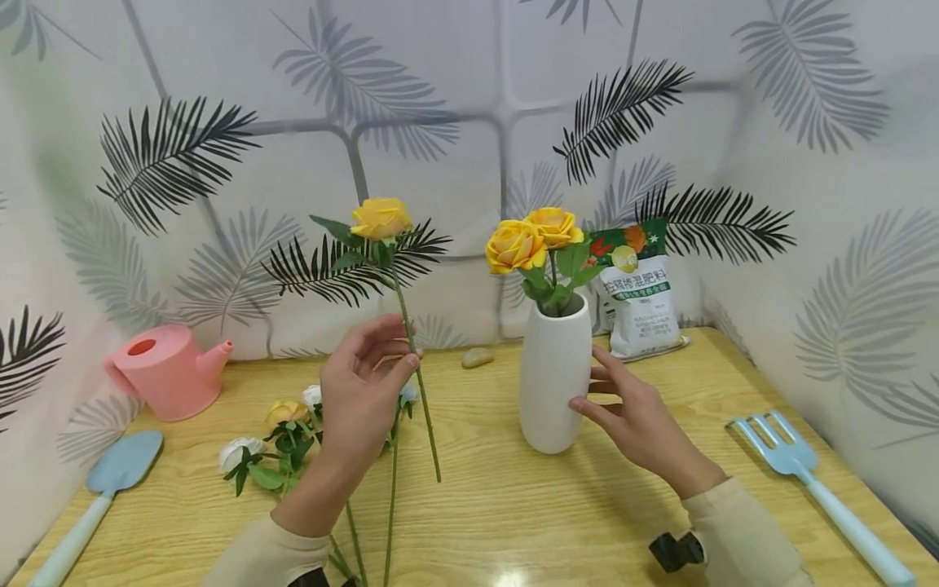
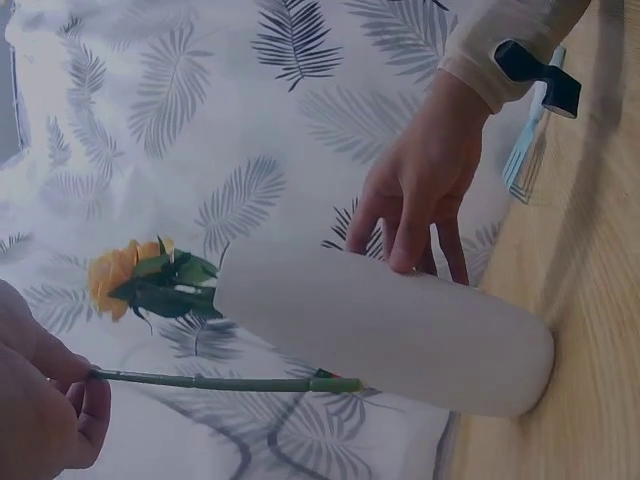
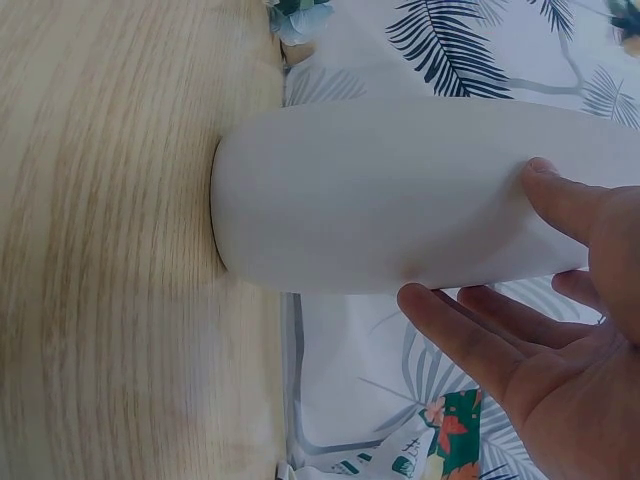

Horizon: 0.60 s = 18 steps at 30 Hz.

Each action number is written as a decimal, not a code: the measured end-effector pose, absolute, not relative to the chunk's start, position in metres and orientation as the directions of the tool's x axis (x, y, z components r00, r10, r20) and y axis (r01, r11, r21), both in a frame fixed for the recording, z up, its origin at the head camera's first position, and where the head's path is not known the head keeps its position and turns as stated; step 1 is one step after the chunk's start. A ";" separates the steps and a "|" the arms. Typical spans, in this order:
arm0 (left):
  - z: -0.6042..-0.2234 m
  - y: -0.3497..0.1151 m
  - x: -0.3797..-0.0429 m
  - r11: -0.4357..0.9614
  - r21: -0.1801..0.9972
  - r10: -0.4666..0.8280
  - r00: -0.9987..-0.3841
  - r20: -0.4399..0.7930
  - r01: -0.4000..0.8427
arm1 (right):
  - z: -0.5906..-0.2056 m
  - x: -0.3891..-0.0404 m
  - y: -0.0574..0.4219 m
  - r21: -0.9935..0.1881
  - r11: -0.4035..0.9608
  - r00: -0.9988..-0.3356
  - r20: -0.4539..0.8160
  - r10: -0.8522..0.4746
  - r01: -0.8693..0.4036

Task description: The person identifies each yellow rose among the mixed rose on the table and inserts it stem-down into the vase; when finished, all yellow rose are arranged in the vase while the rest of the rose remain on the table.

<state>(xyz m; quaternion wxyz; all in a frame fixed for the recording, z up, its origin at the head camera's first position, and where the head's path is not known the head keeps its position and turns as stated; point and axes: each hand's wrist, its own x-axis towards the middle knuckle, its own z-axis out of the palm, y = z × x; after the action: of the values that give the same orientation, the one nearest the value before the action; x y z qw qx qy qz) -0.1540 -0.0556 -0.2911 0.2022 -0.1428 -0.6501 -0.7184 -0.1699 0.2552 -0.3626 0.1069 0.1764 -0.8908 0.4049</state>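
Here, left fingers [image 1: 383,328] pinch a tilted rose [image 1: 381,218], bloom up; right fingers [image 1: 596,411] touch the upright vase [image 1: 555,375].

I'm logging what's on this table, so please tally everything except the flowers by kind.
Vase: 1
Watering can: 1
Hand tools: 2 (spade, fork)
Stone: 1
Bag: 1
Total: 6

Pink watering can [image 1: 176,387] – blue trowel [image 1: 107,496] – fork [image 1: 820,494]
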 end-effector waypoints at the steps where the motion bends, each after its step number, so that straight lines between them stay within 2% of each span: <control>1: -0.287 -0.050 -0.154 -0.071 0.854 -0.089 -0.856 0.509 0.515 | -0.363 -0.170 0.256 -0.685 0.609 -0.915 0.332 -0.228 -0.400; 4: -0.276 -0.033 -0.153 -0.071 0.783 -0.026 -0.786 0.618 0.618 | -0.363 -0.170 0.257 -0.688 0.606 -0.915 0.332 -0.228 -0.400; 7: -0.266 -0.016 -0.154 -0.087 0.745 0.037 -0.745 0.666 0.661 | -0.363 -0.171 0.257 -0.691 0.601 -0.915 0.334 -0.227 -0.401; 13: -0.250 0.014 -0.160 -0.109 0.748 0.107 -0.740 0.664 0.655 | -0.363 -0.171 0.257 -0.697 0.590 -0.913 0.339 -0.229 -0.407; 18: -0.239 0.030 -0.172 -0.095 0.724 0.093 -0.718 0.690 0.683 | -0.363 -0.171 0.256 -0.705 0.578 -0.911 0.343 -0.231 -0.412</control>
<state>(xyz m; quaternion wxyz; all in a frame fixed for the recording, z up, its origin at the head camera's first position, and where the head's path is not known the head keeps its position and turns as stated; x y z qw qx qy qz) -0.1719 0.0305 -0.2386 0.2189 -0.3053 -0.6361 -0.6740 -0.1713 0.2555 -0.3631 0.1072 0.1823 -0.8817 0.4217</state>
